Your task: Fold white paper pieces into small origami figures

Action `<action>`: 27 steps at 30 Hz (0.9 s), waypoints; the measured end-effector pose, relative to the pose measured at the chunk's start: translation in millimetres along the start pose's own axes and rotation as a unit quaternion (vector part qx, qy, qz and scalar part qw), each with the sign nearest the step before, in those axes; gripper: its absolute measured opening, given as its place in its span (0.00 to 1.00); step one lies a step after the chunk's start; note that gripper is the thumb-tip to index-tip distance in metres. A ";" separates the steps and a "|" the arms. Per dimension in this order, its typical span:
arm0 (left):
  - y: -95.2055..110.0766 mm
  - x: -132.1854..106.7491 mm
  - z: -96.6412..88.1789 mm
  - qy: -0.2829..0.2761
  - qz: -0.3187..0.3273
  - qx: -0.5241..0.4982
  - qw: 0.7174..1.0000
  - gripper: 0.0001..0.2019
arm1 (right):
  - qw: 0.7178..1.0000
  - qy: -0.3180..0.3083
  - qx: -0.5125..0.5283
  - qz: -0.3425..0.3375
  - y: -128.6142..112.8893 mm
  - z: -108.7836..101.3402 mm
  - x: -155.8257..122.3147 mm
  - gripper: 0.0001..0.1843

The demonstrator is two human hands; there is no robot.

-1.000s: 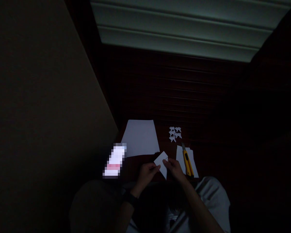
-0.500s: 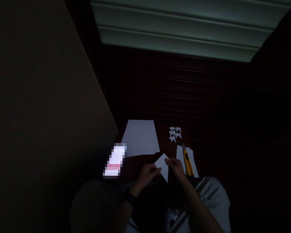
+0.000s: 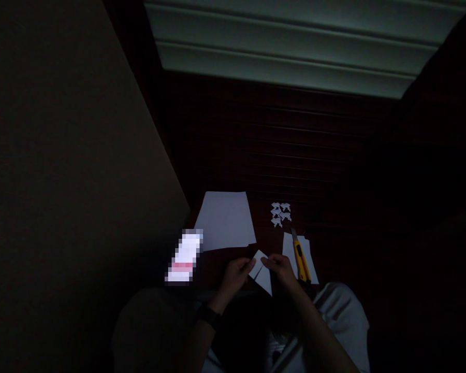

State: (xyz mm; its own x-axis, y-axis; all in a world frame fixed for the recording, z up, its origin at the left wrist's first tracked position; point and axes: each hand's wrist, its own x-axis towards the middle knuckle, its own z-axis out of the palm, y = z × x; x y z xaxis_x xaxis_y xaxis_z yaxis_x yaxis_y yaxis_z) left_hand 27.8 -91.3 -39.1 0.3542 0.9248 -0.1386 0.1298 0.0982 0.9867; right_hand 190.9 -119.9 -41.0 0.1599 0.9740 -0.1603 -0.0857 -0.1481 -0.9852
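A small piece of white paper (image 3: 264, 281), partly folded, is held between my two hands above the near edge of the dark table. My left hand (image 3: 236, 274) pinches its left side, thumb on top. On its upper right side my right hand (image 3: 280, 268) grips it with thumb and fingers. A dark slit shows between two flaps of the paper, and its long point faces down toward my lap. Just right of my right hand lies a yellow utility knife (image 3: 302, 261), blade out, on a few small white paper sheets (image 3: 289, 251).
Large white sheets (image 3: 225, 220) lie at the back left of the table. Several small folded paper figures (image 3: 276, 212) sit together at the back right. A lit, pixelated phone-like screen (image 3: 184, 258) is at the left. A wall (image 3: 81, 155) rises on the left; the scene is dim.
The paper's left part has been folded inward, so a slit between flaps now shows. My left hand has shifted slightly up; my right hand moved slightly left. The other objects stay put.
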 end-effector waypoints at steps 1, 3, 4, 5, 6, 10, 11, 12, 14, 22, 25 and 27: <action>-0.9 0.2 -0.3 0.000 -0.004 0.004 1.000 0.21 | 1.000 0.003 -0.017 -0.004 0.8 0.1 0.0 0.18; -2.4 0.1 -0.8 -0.007 -0.010 0.016 1.000 0.21 | 0.998 0.014 -0.054 -0.019 2.5 1.1 -0.3 0.19; -2.9 -0.4 -1.1 -0.012 -0.010 0.023 1.000 0.21 | 0.997 0.023 -0.075 -0.029 3.3 2.0 -0.5 0.19; -3.1 -1.0 -1.3 -0.018 -0.009 0.029 0.999 0.21 | 0.994 0.033 -0.095 -0.040 4.3 3.3 -0.8 0.19; -3.2 -1.7 -1.4 -0.026 -0.007 0.034 0.999 0.20 | 0.991 0.045 -0.114 -0.053 5.3 4.9 -1.1 0.19; -2.8 -3.9 -1.2 -0.091 -0.014 0.013 0.996 0.18 | 0.978 0.081 -0.172 -0.087 8.5 12.1 -1.9 0.19; -3.0 -3.9 -1.0 -0.102 -0.018 0.005 0.995 0.18 | 0.976 0.081 -0.180 -0.090 8.6 13.3 -1.9 0.19; -3.3 -3.7 -0.9 -0.107 -0.021 -0.004 0.994 0.17 | 0.975 0.078 -0.186 -0.092 8.2 13.8 -1.9 0.20; -3.6 -2.7 -1.1 -0.100 -0.020 -0.020 0.995 0.17 | 0.975 0.066 -0.189 -0.091 6.1 12.9 -1.8 0.20; 6.4 -1.5 -11.4 -0.030 -0.047 -0.082 0.995 0.20 | 0.993 -0.098 -0.044 0.049 -4.9 -1.3 -3.9 0.21; 7.9 -2.1 -13.7 -0.019 -0.044 -0.093 0.995 0.20 | 0.991 -0.112 -0.022 0.067 -8.6 -2.4 -3.5 0.23; 7.1 -1.8 -13.5 -0.012 -0.040 -0.100 0.994 0.19 | 0.990 -0.116 -0.025 0.071 -10.3 -1.9 -3.1 0.23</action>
State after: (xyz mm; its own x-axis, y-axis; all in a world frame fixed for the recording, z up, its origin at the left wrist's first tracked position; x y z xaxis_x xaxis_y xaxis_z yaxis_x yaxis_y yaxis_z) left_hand 15.6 -87.3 -30.7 0.3726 0.9020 -0.2179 -0.0268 0.2452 0.9691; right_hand 193.1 -121.7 -30.5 -0.0813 0.9548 -0.2859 -0.0420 -0.2898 -0.9562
